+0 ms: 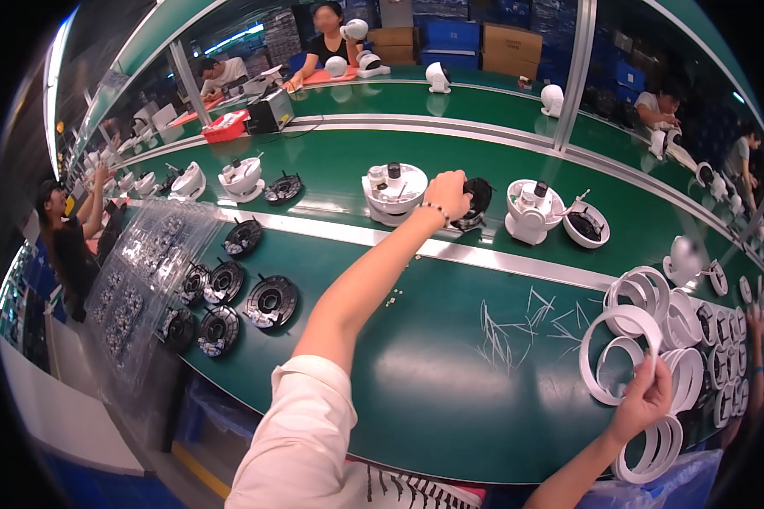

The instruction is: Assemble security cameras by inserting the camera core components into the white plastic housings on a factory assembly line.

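My left hand [448, 197], wearing a bead bracelet, reaches far across onto the green conveyor. Its fingers are closed on the edge of a black round plastic part [479, 202], partly hidden behind them. On either side stand white round housings, one to the left [382, 202] and one to the right [530, 222], each with its inside showing. Close to the bench's right end, my right hand [643, 397] grips a white plastic ring [587, 373] by its lower right rim, holding it upright above the bench. Stacked white rings [683, 318] are beside it.
Several black round parts [272, 303] lie on the left bench beside clear plastic trays [148, 271]. Thin white strips [501, 339] are scattered mid-bench. A white bowl-shaped cover [586, 226] sits on the conveyor. Across the line, people work; a metal post [574, 76] rises there.
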### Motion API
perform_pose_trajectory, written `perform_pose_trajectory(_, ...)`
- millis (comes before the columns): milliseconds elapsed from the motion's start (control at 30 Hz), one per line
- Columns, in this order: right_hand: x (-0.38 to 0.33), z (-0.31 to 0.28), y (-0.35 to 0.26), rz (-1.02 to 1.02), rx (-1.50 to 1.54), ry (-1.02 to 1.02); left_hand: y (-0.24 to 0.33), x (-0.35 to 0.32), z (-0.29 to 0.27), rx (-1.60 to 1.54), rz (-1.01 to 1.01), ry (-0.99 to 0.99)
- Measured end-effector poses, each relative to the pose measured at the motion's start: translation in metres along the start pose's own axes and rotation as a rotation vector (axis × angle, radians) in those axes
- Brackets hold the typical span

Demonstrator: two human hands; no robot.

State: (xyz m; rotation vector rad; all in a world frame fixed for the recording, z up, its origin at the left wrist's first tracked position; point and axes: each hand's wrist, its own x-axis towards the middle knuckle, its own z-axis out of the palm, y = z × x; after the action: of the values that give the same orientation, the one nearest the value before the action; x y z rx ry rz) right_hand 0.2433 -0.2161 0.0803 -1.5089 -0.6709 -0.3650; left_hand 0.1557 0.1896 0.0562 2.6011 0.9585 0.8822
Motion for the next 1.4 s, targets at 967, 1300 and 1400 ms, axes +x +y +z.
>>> perform_pose_trajectory(967, -0.076, 0.115, -0.096, -0.521, -0.488, -1.76, -0.028, -0.249, -0.095, -1.274, -0.352, 0.087)
perform_pose_trajectory(1300, -0.089, 0.104, -0.081, -0.554, -0.488, -1.806, -0.024, -0.254, -0.099, -1.399, -0.4, 0.069)
perform_pose_trajectory(1400, -0.082, 0.108, -0.071, -0.336, -0.106, -1.614, -0.024, -0.253, -0.097, -1.387, -0.381, 0.082)
